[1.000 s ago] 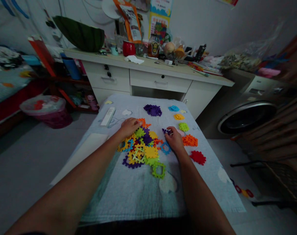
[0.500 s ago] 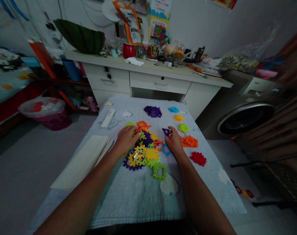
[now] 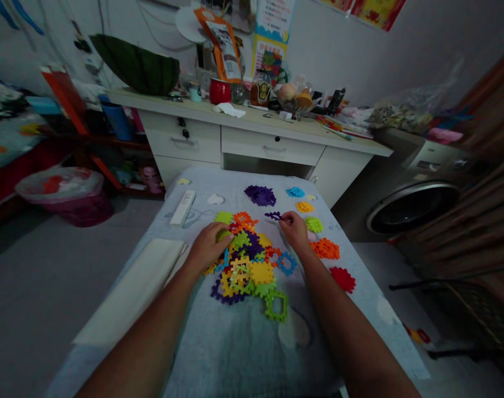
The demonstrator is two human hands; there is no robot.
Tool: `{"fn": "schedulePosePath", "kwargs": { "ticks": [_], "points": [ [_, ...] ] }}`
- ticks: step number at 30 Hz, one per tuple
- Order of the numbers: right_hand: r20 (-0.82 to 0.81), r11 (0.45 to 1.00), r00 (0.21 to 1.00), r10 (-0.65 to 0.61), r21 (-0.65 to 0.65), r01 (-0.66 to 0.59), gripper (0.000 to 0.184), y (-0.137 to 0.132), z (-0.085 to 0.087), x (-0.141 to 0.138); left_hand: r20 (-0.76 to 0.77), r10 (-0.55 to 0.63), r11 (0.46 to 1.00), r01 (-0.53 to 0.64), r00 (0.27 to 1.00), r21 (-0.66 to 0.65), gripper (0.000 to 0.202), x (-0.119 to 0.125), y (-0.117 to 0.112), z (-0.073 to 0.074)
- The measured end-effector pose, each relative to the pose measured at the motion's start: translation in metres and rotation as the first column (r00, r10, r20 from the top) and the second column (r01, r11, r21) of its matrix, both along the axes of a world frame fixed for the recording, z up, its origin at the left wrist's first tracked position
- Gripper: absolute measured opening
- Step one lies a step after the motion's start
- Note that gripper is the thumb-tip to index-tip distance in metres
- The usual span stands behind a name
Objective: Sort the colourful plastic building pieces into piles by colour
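My right hand [image 3: 295, 228] pinches a purple interlocking plastic piece [image 3: 273, 215] with toothed edges, held edge-on just below the purple pile [image 3: 260, 195]. At the left side of the mixed heap, my left hand [image 3: 209, 243] rests with thumb and fingers apart around a green piece [image 3: 224, 235]; whether it grips that piece is unclear. The heap mixes several colours, with a yellow square [image 3: 261, 272] and a green frame [image 3: 276, 305] at its near side. A blue ring-like piece [image 3: 286, 263] lies below my right hand.
Sorted piles line the right side: blue [image 3: 295, 192], yellow [image 3: 305, 207], green [image 3: 314, 224], orange [image 3: 326, 248] and red [image 3: 343, 279]. A white box [image 3: 182, 208] lies at the cloth's left. Behind stands a cluttered white cabinet [image 3: 272, 142]; a washing machine [image 3: 415, 190] is at right.
My right hand has moved slightly up with the purple piece, which has turned from face-on to edge-on. My left hand has shifted slightly left and down on the heap. The view has tilted a little.
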State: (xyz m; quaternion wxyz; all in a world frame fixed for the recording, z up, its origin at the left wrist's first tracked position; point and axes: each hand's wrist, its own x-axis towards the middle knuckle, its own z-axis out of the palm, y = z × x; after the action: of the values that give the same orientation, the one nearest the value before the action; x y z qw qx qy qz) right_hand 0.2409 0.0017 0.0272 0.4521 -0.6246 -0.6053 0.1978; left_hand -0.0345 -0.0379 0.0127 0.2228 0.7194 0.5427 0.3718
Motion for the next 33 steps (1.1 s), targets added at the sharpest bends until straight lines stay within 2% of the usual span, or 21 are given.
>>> {"fn": "schedulePosePath", "kwargs": {
  "ticks": [5,11,14,16,19,24,27,30,33],
  "points": [
    [0.034,0.999,0.999,-0.02,0.049,0.018,0.013,0.05,-0.003,-0.017,-0.096,-0.015,0.999,0.019,0.995,0.035,0.03,-0.002,0.006,-0.001],
    [0.085,0.984,0.982,-0.171,0.065,0.165,0.022,0.099,0.008,-0.027,-0.208,0.179,0.981,-0.159,0.962,0.109,0.031,0.002,0.01,-0.007],
    [0.096,0.974,0.969,-0.226,0.038,0.223,0.031,0.114,0.013,-0.031,-0.223,0.195,0.98,-0.178,0.955,0.092,0.034,0.002,0.01,-0.007],
    [0.108,0.976,0.97,-0.218,0.022,0.217,0.035,0.12,0.013,-0.034,-0.229,0.19,0.982,-0.18,0.955,0.063,0.034,0.003,0.01,-0.007],
    [0.139,0.987,0.977,-0.159,-0.001,0.161,0.038,0.123,0.008,-0.037,-0.239,0.185,0.983,-0.182,0.953,0.033,0.034,0.003,0.01,-0.006],
    [0.183,0.998,0.981,0.06,-0.009,-0.059,0.04,0.112,-0.002,-0.034,-0.267,0.171,0.985,-0.175,0.948,0.011,0.035,0.004,0.011,-0.006],
    [0.152,0.99,0.978,0.142,-0.022,-0.14,0.039,0.103,-0.001,-0.028,-0.27,0.168,0.985,-0.171,0.948,0.014,0.034,0.003,0.012,-0.006],
    [0.098,0.961,0.957,0.274,-0.06,-0.269,0.035,0.094,0.006,-0.024,-0.276,0.169,0.985,-0.171,0.946,0.016,0.034,0.003,0.012,-0.007],
    [0.116,0.891,0.887,0.447,-0.148,-0.43,0.03,0.086,0.017,-0.026,-0.286,0.165,0.986,-0.168,0.944,0.018,0.035,0.004,0.012,-0.006]
  ]
}}
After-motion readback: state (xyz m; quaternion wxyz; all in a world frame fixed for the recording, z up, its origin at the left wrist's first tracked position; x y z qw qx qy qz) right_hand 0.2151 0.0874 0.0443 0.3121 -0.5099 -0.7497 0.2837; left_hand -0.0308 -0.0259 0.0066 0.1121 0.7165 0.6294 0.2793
